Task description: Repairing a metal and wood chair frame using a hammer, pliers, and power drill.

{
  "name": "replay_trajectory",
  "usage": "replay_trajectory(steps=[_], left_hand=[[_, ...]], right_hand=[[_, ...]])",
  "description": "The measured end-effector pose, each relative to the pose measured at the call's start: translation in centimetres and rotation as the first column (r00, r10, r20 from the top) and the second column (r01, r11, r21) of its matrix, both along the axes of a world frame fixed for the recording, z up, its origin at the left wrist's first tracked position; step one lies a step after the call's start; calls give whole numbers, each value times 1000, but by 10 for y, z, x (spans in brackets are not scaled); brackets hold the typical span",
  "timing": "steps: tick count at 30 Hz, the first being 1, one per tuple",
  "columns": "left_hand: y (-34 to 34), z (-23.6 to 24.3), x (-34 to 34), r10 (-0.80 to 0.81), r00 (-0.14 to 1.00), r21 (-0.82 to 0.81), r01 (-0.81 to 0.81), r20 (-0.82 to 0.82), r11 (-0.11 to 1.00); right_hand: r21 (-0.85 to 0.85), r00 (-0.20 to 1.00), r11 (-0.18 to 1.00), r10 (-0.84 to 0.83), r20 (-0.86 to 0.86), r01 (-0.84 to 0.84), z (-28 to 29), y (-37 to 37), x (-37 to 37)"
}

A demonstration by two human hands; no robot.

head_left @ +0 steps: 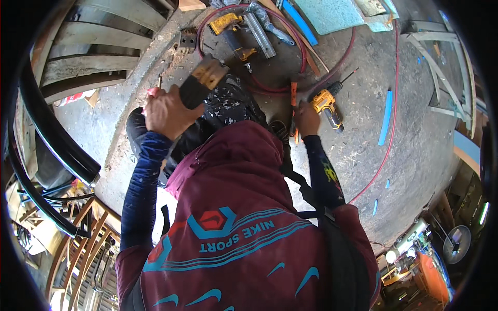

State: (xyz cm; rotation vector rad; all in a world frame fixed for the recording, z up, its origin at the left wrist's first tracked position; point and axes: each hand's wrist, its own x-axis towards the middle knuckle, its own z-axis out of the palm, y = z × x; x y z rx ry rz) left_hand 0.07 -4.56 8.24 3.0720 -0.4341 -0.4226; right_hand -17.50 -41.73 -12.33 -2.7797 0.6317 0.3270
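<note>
My left hand [165, 111] is raised at upper left, its fingers closed around a dark wooden piece with a tan block end [203, 79]; something small and red [153, 92] shows beside the fingers. Stretched forward at centre right, my right hand [306, 119] grips a thin orange tool [293, 98] that points down at the concrete floor. A yellow cordless drill [327, 103] lies on the floor just right of that hand, not touched. My maroon shirt and dark speckled trousers hide whatever is beneath the hands.
A red hose [386, 150] loops over the dusty concrete floor. Another yellow power tool [228, 23] and a metal bar [259, 33] lie at the top. Blue strips [385, 116] are scattered right. Curved wooden frames [93, 57], a black pipe [52, 135] and a fan [456, 243] ring the area.
</note>
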Motion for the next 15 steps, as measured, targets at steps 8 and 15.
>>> replay_trajectory(steps=[8,15], left_hand=[[-2,-27,-27,71,992,-36,-75,-103,997],[-3,-33,-31,-66,998,-42,65,-23,997]], right_hand=[[-91,912,916,-398,-97,390,-25,38,-32],[713,863,501,-390,-321,491,-17,-24,-48]])
